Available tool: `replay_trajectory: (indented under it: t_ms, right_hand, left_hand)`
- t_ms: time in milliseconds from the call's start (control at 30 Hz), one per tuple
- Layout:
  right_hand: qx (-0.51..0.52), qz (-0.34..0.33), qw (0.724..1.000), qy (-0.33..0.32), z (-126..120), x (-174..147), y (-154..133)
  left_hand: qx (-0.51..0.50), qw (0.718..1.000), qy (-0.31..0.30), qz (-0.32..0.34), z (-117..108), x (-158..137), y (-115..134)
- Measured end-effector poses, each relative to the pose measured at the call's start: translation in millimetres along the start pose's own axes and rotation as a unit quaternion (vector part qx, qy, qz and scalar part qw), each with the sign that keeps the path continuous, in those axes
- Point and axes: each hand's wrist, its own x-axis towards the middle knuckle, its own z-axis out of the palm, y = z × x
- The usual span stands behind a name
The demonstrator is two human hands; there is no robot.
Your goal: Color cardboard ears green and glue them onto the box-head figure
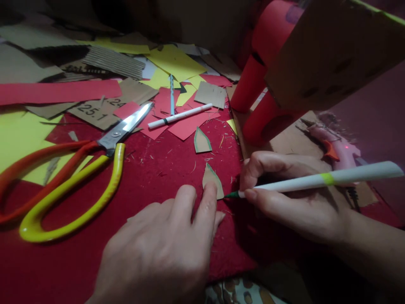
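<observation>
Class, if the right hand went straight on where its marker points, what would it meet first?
Probably the cardboard piece pressed by the left hand; the marker tip may even touch its corner.

passage: red cloth (pixel 158 173) between scissors (pixel 115 134) and cardboard cut-outs (pixel 202 142). obstructions: red tubes (pixel 247 86) at right; paper scraps (pixel 177 63) at back.

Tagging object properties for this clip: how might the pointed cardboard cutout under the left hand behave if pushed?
The cardboard cutout is probably light, being small and thin. It is likely stiff, as it looks flat under the left hand. With its flat face on the red surface, it may slide rather than roll.
</observation>
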Motion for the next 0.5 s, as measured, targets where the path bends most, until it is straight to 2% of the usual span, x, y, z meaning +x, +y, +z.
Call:
replay_trajectory:
  t_ms: [233, 367, 500]
  right_hand:
    - [-0.048, -0.017, 0.998, -0.041, -1.4, -1.1, -0.4]
    - [-0.032, -0.026, 0.999, -0.022, -0.1, -0.8, 0.0]
    - [0.014, 0.006, 1.0, 0.005, 2.0, -0.2, 0.6]
  left_hand:
    - [0.005, 1.0, -0.014, -0.02, -3.7, 0.1, 3.1]
    - [0.003, 1.0, -0.016, -0.016, -3.7, 0.5, 2.5]
    - [0.003, 1.0, -0.017, -0.01, -3.3, 0.8, 1.7]
